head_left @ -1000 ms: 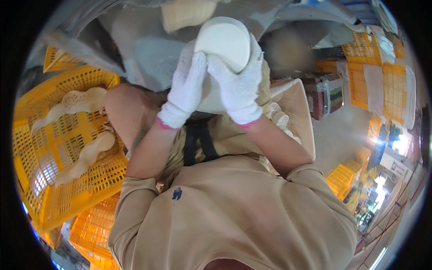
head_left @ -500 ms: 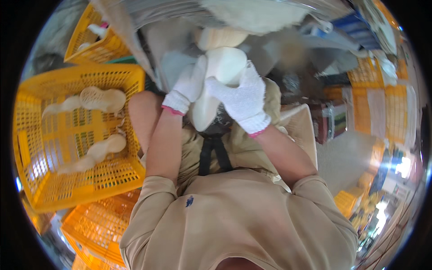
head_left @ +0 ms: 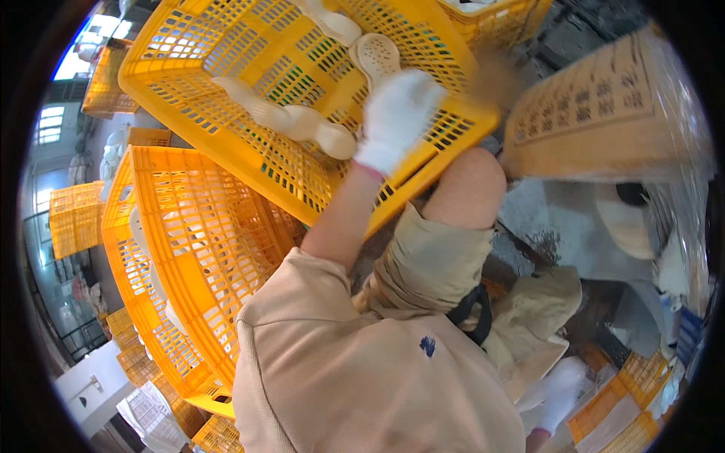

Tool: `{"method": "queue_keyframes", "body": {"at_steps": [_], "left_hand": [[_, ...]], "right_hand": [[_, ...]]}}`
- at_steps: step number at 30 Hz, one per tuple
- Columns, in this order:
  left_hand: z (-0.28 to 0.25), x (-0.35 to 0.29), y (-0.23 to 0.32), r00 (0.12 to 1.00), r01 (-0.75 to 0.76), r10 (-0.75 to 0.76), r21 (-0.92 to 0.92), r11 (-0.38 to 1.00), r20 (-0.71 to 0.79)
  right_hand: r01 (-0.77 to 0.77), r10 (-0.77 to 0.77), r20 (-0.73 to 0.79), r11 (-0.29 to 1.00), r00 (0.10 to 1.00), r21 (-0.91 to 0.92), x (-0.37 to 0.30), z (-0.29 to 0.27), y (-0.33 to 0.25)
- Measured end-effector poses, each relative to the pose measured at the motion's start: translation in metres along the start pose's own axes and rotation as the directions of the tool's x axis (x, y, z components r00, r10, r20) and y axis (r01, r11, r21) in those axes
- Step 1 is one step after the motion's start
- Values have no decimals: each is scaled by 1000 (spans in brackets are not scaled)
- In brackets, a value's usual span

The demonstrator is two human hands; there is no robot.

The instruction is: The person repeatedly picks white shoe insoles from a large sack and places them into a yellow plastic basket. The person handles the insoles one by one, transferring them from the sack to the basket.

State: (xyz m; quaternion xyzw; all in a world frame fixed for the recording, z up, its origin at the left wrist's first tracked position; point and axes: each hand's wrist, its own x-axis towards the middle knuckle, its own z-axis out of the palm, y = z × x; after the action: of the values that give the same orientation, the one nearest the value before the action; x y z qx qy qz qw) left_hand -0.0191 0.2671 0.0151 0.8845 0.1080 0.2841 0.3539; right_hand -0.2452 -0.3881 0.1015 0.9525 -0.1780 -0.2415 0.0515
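Note:
My left hand point(head_left: 400, 117), in a white knit glove, reaches over the near-right rim of a yellow plastic crate point(head_left: 219, 143). It covers the lower part of a cream sole-shaped piece point(head_left: 377, 57) dotted with small holes. Blur and the back of the glove hide the fingers, so their grip does not show. Another cream piece point(head_left: 332, 23) lies beside it, and curved cream pieces point(head_left: 279, 121) rest lower in the crate. My right hand point(head_left: 563, 385), also gloved, is at the lower right near a pale bin point(head_left: 536, 370); its fingers are smeared by motion.
Another yellow crate point(head_left: 181, 257) with pale pieces stands at my left. A plastic-wrapped cardboard box point(head_left: 596, 106) is at the upper right, above a rounded cream form point(head_left: 627, 219). My bare knee point(head_left: 468, 185) is close to the crate. More yellow crates point(head_left: 75, 219) stand farther left.
My view and body have turned left. Both hands were together on a white piece; now they are apart, the left over the crate and the right by the bin. That white piece cannot be made out.

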Motion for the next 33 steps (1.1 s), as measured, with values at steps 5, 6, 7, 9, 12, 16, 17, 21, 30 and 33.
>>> {"method": "queue_keyframes", "body": {"at_steps": [5,6,7,9,12,16,17,21,30,33], "left_hand": [[17,96,-211,768,634,-623,35,773,-146],[35,104,-233,804,595,-591,84,799,-71],[52,109,-247,805,582,-592,141,801,34],[74,105,-250,794,602,-595,281,747,-120],[47,93,-207,785,584,-593,-104,805,-179],[-81,64,-107,968,238,-250,-226,945,-28],[-107,57,-78,978,203,-204,-403,892,42],[-162,11,26,913,-96,256,-442,892,317],[-161,9,39,882,465,-232,-669,580,411],[-93,-29,44,813,581,-365,-595,556,453]], "right_hand": [[-86,76,42,938,996,336,-25,33,30],[60,-73,37,957,997,283,-25,29,18],[206,-220,39,952,975,225,-21,23,3],[309,-314,16,940,949,148,-9,1,-33],[275,-262,-86,935,961,226,10,-42,-106],[607,-499,-347,635,794,477,7,-91,-260],[727,-609,-403,512,683,459,4,-102,-304],[884,-782,-540,28,310,467,-29,-131,-432],[227,-632,-232,-90,739,970,-36,-64,-344],[242,-799,-245,-128,549,962,-22,-34,-347]]}}
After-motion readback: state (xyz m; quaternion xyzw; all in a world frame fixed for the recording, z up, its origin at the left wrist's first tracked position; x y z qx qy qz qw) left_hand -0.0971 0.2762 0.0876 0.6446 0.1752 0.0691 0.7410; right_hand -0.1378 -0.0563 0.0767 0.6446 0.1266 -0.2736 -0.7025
